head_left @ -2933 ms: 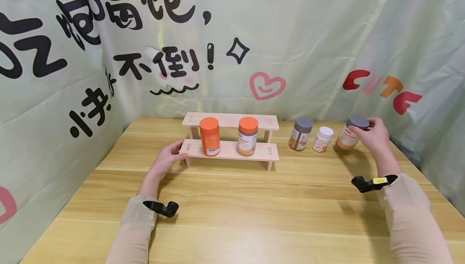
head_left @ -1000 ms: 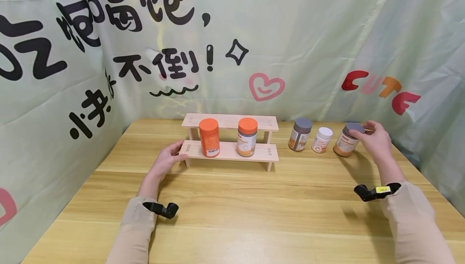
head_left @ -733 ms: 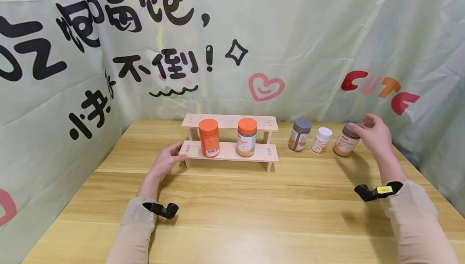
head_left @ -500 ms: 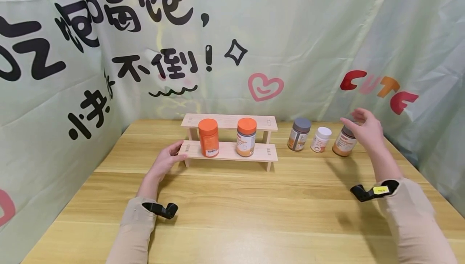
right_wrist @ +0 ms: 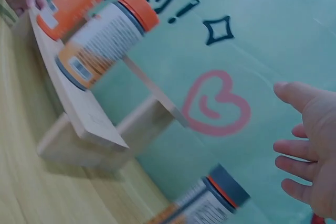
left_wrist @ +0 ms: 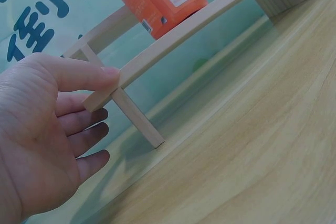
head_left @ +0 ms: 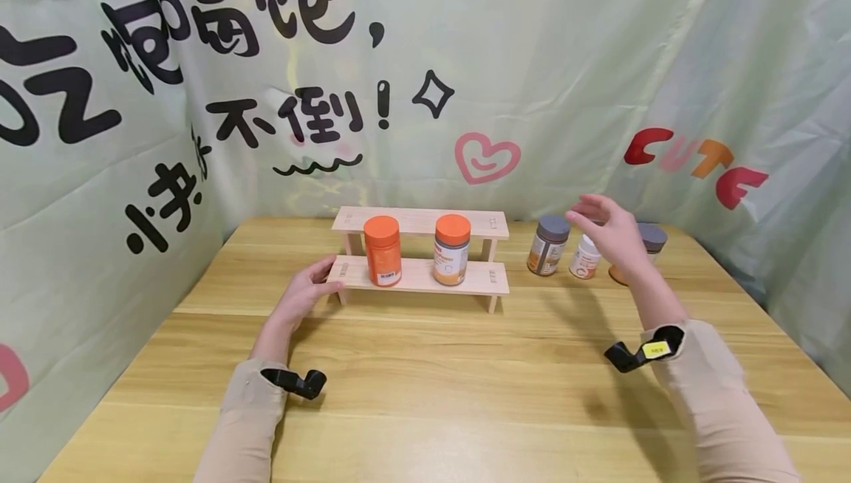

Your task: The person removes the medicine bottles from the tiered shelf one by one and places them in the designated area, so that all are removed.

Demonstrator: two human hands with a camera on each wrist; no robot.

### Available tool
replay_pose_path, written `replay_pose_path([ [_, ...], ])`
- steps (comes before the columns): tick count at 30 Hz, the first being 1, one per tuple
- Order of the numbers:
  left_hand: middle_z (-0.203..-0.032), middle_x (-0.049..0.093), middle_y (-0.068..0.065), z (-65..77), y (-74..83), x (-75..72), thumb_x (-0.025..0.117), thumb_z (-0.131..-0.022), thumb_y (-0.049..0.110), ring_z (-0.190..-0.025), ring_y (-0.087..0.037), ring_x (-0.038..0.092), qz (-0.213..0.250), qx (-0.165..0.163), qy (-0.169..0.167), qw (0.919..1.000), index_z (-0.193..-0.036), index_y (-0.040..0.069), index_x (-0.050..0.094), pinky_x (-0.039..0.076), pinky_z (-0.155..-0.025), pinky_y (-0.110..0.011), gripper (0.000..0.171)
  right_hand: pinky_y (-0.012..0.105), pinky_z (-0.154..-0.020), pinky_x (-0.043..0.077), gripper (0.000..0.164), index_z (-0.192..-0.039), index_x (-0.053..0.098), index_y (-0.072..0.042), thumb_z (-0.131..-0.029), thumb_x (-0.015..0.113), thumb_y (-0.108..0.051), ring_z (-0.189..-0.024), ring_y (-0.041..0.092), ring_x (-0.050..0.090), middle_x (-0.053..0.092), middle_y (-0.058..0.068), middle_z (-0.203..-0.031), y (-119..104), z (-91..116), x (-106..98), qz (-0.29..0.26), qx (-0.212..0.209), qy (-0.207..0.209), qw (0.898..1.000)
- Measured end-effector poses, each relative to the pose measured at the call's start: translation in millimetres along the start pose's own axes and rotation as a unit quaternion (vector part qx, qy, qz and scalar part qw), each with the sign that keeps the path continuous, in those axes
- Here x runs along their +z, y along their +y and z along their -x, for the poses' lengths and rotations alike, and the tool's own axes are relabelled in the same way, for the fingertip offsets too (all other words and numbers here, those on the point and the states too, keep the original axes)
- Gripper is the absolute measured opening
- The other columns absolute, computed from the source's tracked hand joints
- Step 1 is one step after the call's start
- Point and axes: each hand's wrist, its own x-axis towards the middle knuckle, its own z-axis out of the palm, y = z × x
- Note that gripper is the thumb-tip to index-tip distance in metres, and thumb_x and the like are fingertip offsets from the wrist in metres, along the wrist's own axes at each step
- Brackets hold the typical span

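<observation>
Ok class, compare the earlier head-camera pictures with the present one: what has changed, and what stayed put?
The right hand has let go of the rightmost grey-lidded bottle after shifting it slightly left, then moved left itself; it now holds nothing and partly covers the white bottle in the head view. The left hand still holds the lower shelf's left end; the orange-lidded bottles on it stayed put.

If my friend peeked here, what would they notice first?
Probably the orange jar and the orange-lidded jar beside it on the lower shelf of the wooden stand. Next, perhaps the big black writing on the cloth behind the table. The empty right hand partly hides the white bottle.
</observation>
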Motion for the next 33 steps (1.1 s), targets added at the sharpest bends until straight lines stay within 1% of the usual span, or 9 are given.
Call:
replay_pose_path([
  [2, -0.147, 0.026, -0.022, 0.2, 0.8, 0.2, 0.062, -0.087, 0.007, -0.135, -0.034, 0.024, -0.001, -0.002, 0.001, 1.0000, -0.144, -0.003, 0.026, 0.021, -0.109, -0.045, 0.068, 0.051, -0.098, 0.034, 0.072, -0.141, 0.033, -0.001, -0.089, 0.057, -0.045, -0.121, 0.035, 0.043, 0.048, 0.022, -0.132, -3, -1, 8, -0.006, -0.012, -0.008, 1.000],
  [8, -0.147, 0.028, -0.022, 0.4, 3.5, 1.6, 0.062, -0.087, 0.006, -0.135, -0.032, 0.026, -0.005, -0.010, 0.007, 0.9999, -0.144, -0.002, 0.028, 0.022, -0.109, -0.043, 0.067, 0.051, -0.097, 0.036, 0.066, -0.140, 0.034, 0.001, -0.090, 0.059, -0.035, -0.118, 0.037, 0.045, 0.048, 0.023, -0.131, -11, -3, 32, -0.028, -0.050, -0.038, 0.998],
  [15, -0.147, 0.027, -0.022, -0.3, 4.4, 2.7, 0.061, -0.087, 0.005, -0.134, -0.033, 0.026, 0.000, -0.009, 0.007, 0.9999, -0.144, -0.003, 0.027, 0.022, -0.109, -0.043, 0.067, 0.047, -0.099, 0.036, 0.068, -0.141, 0.032, 0.002, -0.089, 0.063, -0.029, -0.119, 0.034, 0.045, 0.048, 0.022, -0.131, -23, -3, 55, -0.060, -0.064, -0.077, 0.993],
  [19, -0.147, 0.027, -0.022, -0.7, 4.0, 2.2, 0.061, -0.087, 0.005, -0.135, -0.033, 0.025, 0.001, -0.007, 0.006, 1.0000, -0.144, -0.003, 0.027, 0.021, -0.110, -0.043, 0.067, 0.046, -0.097, 0.038, 0.065, -0.139, 0.033, 0.003, -0.088, 0.064, -0.023, -0.118, 0.034, 0.047, 0.049, 0.023, -0.130, -29, -2, 65, -0.070, -0.076, -0.084, 0.991],
  [24, -0.147, 0.028, -0.022, -1.2, 1.8, 1.5, 0.062, -0.086, 0.005, -0.135, -0.032, 0.026, 0.001, -0.006, 0.006, 1.0000, -0.144, -0.003, 0.027, 0.021, -0.109, -0.043, 0.068, 0.047, -0.098, 0.038, 0.063, -0.138, 0.035, 0.003, -0.087, 0.065, -0.019, -0.118, 0.034, 0.047, 0.051, 0.022, -0.128, -35, -2, 76, -0.081, -0.082, -0.098, 0.989],
  [29, -0.147, 0.028, -0.022, -2.0, -0.6, 1.5, 0.062, -0.086, 0.005, -0.134, -0.032, 0.026, 0.003, -0.003, 0.006, 1.0000, -0.143, -0.003, 0.028, 0.021, -0.110, -0.043, 0.067, 0.045, -0.095, 0.042, 0.064, -0.138, 0.036, 0.002, -0.085, 0.068, -0.018, -0.117, 0.033, 0.048, 0.052, 0.021, -0.126, -40, -1, 88, -0.103, -0.073, -0.116, 0.985],
  [33, -0.147, 0.027, -0.022, -1.4, -0.3, 1.8, 0.063, -0.086, 0.005, -0.135, -0.033, 0.026, 0.001, -0.002, 0.007, 1.0000, -0.143, -0.003, 0.028, 0.021, -0.109, -0.044, 0.068, 0.045, -0.092, 0.044, 0.063, -0.137, 0.039, 0.000, -0.084, 0.069, -0.016, -0.116, 0.032, 0.050, 0.053, 0.020, -0.125, -43, -2, 98, -0.106, -0.072, -0.126, 0.984],
])
